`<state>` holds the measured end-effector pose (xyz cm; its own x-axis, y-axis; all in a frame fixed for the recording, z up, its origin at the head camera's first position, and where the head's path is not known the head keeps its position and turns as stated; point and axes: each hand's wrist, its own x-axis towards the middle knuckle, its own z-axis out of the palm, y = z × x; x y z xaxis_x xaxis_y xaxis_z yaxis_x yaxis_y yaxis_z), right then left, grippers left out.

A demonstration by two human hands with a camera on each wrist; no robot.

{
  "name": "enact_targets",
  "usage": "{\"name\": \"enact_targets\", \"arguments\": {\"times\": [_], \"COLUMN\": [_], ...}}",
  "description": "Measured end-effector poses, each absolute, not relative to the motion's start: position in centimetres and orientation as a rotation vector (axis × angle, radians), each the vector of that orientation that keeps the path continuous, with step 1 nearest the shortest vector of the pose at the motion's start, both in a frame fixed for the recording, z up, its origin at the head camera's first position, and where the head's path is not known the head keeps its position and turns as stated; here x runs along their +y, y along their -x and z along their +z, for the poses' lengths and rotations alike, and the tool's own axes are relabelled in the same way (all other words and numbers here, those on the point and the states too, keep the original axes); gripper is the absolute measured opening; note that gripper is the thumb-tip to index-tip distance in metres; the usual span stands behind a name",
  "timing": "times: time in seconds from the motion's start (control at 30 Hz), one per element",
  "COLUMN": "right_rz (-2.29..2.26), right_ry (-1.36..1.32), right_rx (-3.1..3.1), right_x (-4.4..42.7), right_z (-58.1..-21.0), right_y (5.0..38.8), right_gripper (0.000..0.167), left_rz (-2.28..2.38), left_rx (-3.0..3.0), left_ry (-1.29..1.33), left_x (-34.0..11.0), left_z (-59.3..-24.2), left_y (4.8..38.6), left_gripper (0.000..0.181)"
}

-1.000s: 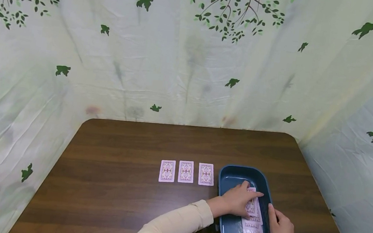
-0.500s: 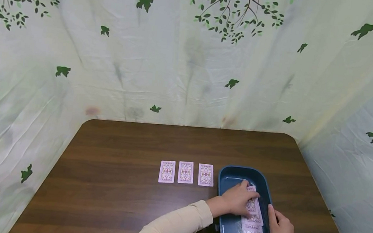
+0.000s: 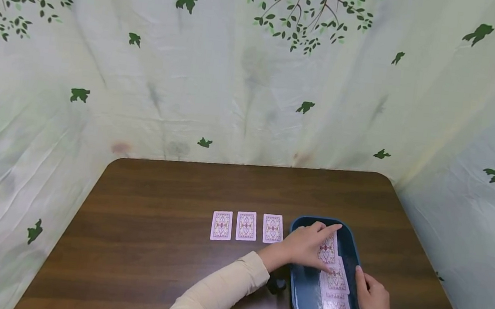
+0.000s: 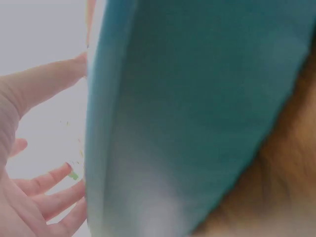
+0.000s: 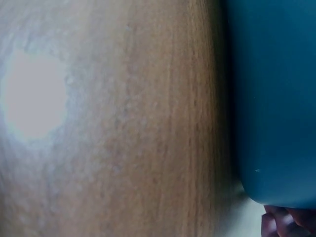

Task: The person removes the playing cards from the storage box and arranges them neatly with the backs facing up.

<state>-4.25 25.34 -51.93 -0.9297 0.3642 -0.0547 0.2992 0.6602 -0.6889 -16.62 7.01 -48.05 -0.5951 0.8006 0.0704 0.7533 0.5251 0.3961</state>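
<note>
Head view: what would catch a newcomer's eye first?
Probably the blue tray toward the right of the brown table, with the left hand over overlapping patterned cards inside and the right hand at its right rim. Next, three similar cards lined up on the table, left of the tray.

Two hands [image 3: 310, 244], one table [image 3: 151, 255], one tray [image 3: 305, 296], at least six cards [image 3: 246, 226].

Tray [image 3: 306, 304] on table [image 3: 152, 245] | overlapping cards [image 3: 336, 283] in tray | three-card row [image 3: 246, 226] left of tray
</note>
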Motion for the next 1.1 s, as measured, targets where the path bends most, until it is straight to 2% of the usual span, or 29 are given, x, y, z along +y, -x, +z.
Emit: {"name": "enact_targets", "arguments": {"times": [0.43, 0.8, 1.1], "right_rz": [1.118, 1.121, 1.143], "right_ry": [0.557, 0.576, 0.572], "right_rx": [-2.779, -2.793, -2.783], "right_x": [25.6, 25.4, 25.4], "right_z": [-52.2, -52.0, -52.2], "right_y": [4.2, 4.1, 4.0], "right_gripper": [0.057, 0.059, 0.059], "left_rz": [0.982, 0.962, 0.941], "left_rx": [2.682, 2.768, 2.812], "left_ry": [-1.269, -1.210, -1.132], "left_x": [1.9, -0.1, -3.3], "left_z": [-46.9, -46.0, -45.5], "left_y": [18.9, 19.5, 20.4], "left_gripper": [0.109, 0.110, 0.108]}}
